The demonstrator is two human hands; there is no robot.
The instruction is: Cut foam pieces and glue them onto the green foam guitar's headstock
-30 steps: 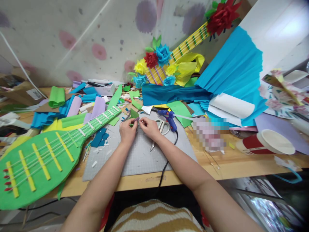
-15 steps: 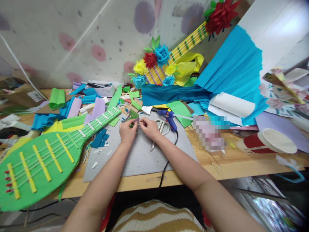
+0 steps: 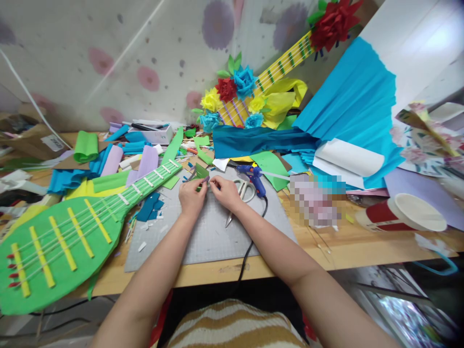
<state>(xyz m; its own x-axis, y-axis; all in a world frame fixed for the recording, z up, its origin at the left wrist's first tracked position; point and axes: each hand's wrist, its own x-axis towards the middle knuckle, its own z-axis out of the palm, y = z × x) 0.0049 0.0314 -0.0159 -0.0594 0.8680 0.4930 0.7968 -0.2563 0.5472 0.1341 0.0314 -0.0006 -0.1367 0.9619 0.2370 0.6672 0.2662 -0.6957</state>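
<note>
Over the grey cutting mat (image 3: 213, 249), my two hands meet with fingertips almost touching. My left hand (image 3: 191, 197) is closed in a pinch on a small piece of purple paper (image 3: 206, 179). My right hand (image 3: 225, 194) is pinched too, right beside the purple paper; what lies in its fingertips is too small to make out. Just behind my left fingers stands a dark green piece of paper (image 3: 201, 171). Scissors (image 3: 248, 192) lie partly under my right hand and wrist. Right of them is a blue glue gun (image 3: 257, 181) with a white glue stick.
A green paper guitar (image 3: 78, 232) with yellow strips lies at left. Behind stands a yellow guitar (image 3: 282, 67) with paper flowers. Blue crepe paper (image 3: 351, 106) spreads at right, near a red-and-white paper cup (image 3: 395, 212). The glue gun's black cord (image 3: 250, 251) crosses the table edge.
Both hands keep the same pinch at nearly the same spot. My right fingertips have shifted very slightly; the view has barely moved.
</note>
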